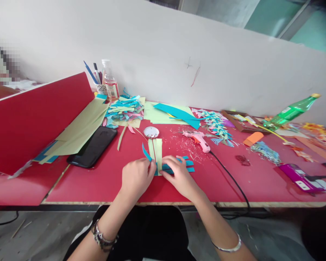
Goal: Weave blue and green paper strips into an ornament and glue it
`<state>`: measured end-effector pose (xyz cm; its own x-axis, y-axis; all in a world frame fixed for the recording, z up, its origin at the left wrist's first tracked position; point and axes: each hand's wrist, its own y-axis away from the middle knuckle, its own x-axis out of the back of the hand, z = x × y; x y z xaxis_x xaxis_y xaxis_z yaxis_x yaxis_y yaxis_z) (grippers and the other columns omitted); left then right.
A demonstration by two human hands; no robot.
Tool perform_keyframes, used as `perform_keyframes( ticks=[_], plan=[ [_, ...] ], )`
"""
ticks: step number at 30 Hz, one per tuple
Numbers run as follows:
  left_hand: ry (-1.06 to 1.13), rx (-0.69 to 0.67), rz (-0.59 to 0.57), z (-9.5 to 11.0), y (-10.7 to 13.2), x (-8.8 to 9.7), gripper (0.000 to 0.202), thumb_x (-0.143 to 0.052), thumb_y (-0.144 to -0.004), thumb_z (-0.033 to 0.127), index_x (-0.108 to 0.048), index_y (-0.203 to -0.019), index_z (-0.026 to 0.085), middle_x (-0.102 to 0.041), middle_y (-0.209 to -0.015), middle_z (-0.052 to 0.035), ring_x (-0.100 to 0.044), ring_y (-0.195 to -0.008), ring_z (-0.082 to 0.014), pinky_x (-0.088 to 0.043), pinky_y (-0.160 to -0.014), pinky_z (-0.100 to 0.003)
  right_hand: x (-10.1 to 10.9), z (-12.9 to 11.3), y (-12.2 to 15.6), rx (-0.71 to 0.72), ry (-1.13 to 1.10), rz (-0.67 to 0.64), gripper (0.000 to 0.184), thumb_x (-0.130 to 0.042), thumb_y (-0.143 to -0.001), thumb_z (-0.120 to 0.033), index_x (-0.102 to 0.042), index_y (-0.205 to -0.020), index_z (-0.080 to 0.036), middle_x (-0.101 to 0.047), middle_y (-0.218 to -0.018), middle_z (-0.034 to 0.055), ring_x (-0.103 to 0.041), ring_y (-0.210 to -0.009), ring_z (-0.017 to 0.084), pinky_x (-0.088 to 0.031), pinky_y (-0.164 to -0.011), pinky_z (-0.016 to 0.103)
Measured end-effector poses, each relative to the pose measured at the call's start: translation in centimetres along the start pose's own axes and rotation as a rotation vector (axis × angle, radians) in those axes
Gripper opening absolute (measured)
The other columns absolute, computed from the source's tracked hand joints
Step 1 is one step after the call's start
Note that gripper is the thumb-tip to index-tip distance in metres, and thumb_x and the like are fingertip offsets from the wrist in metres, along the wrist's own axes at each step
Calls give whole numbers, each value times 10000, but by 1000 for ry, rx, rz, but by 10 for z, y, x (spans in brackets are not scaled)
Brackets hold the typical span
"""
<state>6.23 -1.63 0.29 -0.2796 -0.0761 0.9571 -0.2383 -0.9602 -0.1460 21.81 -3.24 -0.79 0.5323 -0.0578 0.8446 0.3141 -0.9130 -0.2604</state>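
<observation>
In front of me on the red table, pale yellow paper strips (pixel 158 148) run away from me, crossed by blue paper strips (pixel 189 166) that stick out to the right. My left hand (pixel 138 177) is closed in a pinch on a curled blue paper strip (pixel 146 152), whose free end rises up and left. My right hand (pixel 178 172) rests over the crossed strips, thumb and fingers apart, fingertips touching the yellow strip's right edge. Its fingers partly hide the blue strips. A small round white dish (pixel 151 132) sits just beyond the yellow strips.
A pink glue gun (pixel 197 139) lies to the right, its black cord trailing over the table edge. At left are a black phone (pixel 93 146) and an upright red board (pixel 43 119). Behind stand a paper-strip pile (pixel 126 110), clear bottle (pixel 111 85) and green bottle (pixel 293 112).
</observation>
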Motion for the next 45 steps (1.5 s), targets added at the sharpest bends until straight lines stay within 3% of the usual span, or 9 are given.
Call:
perform_keyframes(
  ticks=[6, 12, 18, 23, 26, 31, 34, 41, 45],
  plan=[
    [12, 4, 2, 0, 0, 0, 427, -272, -859, 349, -562, -599, 174, -611, -609, -31, -556, -545, -150, -192, -437, -218, -5, 3, 2, 15, 156, 139, 179, -500, -770, -226, -435, -934, -195, -549, -939, 57, -520, -916, 188, -267, -894, 387],
    [26, -4, 1, -1, 1, 0, 414, -281, -855, 352, -576, -626, 174, -626, -634, -30, -565, -553, -145, -204, -439, -217, -1, 0, 5, 39, 206, 32, 213, -435, -822, -219, -505, -1020, -255, -526, -1120, 52, -494, -1035, 187, -190, -944, 424],
    [42, -11, -4, -2, 2, 0, 411, -302, -848, 406, -611, -685, 188, -632, -663, -34, -575, -585, -158, -255, -453, -214, -1, 2, 7, 24, 183, -8, 252, -440, -826, -319, -515, -1063, -276, -564, -1122, 45, -508, -1039, 198, -166, -954, 476],
    [113, -198, -68, -8, 2, 3, 270, -386, -829, 354, -614, -898, 227, -632, -866, -28, -584, -759, -145, -359, -558, -204, 0, 2, 7, 7, 153, -7, 225, -462, -813, -355, -543, -1011, -285, -586, -1093, 20, -513, -1041, 192, -140, -971, 496],
    [97, -280, -102, -12, 2, 2, 215, -422, -818, 276, -600, -930, 230, -608, -897, -28, -569, -804, -144, -394, -635, -209, 2, 2, 7, -60, 52, 16, 213, -481, -796, -384, -562, -965, -283, -607, -1042, 17, -524, -1014, 200, -136, -974, 508],
    [68, -315, -115, -15, 1, -3, 231, -428, -810, 222, -579, -985, 231, -565, -902, -37, -542, -844, -157, -411, -681, -229, 3, 3, 4, -242, -164, 206, 166, -491, -784, -355, -590, -818, -224, -637, -931, 30, -554, -919, 196, -310, -894, 401],
    [78, -337, -111, -16, 1, -6, 264, -416, -813, 221, -561, -1032, 248, -547, -902, -33, -534, -830, -155, -411, -685, -237, 2, 4, 2, -297, -178, 296, 152, -483, -781, -314, -571, -737, -198, -637, -862, 42, -560, -877, 196, -347, -830, 357],
    [66, -345, -105, -14, -3, -6, 309, -407, -798, 204, -564, -1060, 256, -535, -887, -33, -537, -800, -149, -406, -658, -230, 0, 8, 9, -428, 8, 305, 145, -494, -752, -317, -525, -685, -192, -619, -842, 13, -551, -816, 202, -192, -873, 454],
    [1, -334, -104, -11, -3, -2, 303, -395, -803, 194, -587, -1028, 261, -549, -865, -28, -548, -767, -145, -392, -612, -225, -3, 9, 10, -461, 106, 327, 152, -471, -747, -321, -532, -708, -187, -624, -855, 25, -539, -830, 212, -170, -863, 453]
  ],
)
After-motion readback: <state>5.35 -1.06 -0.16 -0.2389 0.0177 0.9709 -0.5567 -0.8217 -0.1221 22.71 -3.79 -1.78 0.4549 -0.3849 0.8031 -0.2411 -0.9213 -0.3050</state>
